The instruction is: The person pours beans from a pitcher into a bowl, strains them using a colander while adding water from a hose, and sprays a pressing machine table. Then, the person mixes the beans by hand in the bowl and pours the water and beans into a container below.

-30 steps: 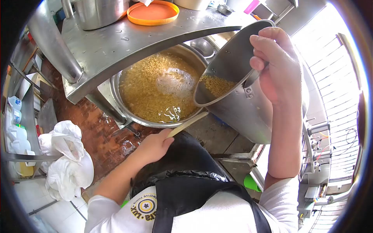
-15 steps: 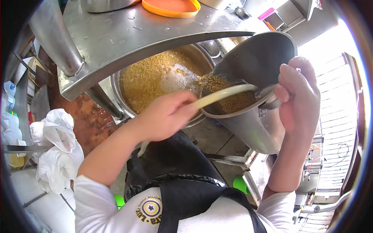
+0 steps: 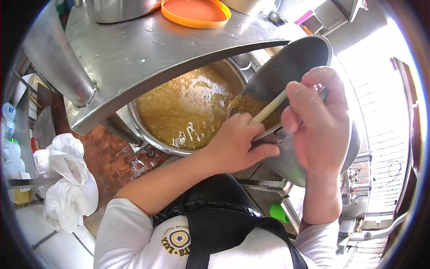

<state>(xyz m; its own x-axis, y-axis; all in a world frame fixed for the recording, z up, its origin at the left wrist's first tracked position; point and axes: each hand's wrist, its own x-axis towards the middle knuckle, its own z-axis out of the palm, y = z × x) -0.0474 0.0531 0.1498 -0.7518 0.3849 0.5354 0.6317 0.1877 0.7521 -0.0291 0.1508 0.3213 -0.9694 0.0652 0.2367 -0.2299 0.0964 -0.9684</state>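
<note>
My left hand (image 3: 239, 143) is closed around a pale, cream-coloured hose (image 3: 269, 108), thumb stretched out beside the near rim of a tilted metal pot (image 3: 291, 58). My right hand (image 3: 320, 119) is shut on this pot at its handle side; its fingers hide the handle. The hose's far end disappears behind my right thumb; whether the thumb touches it is unclear. Wet yellowish grains (image 3: 248, 105) lie inside the tilted pot near its lip. Below the lip stands a wide metal pot (image 3: 133, 117), filled with cloudy water and more grains.
A steel table (image 3: 116, 54) overhangs the wide pot, carrying an orange lid (image 3: 195, 12) and a large pot (image 3: 118, 11). White plastic bags (image 3: 67, 179) and several bottles (image 3: 13, 152) are at the left. A green container (image 3: 279, 212) sits low near a metal frame.
The tilted pot's body has swung right and its rim slightly left. My right hand has moved left and down, my left hand right. The hose's curved end is now hidden.
</note>
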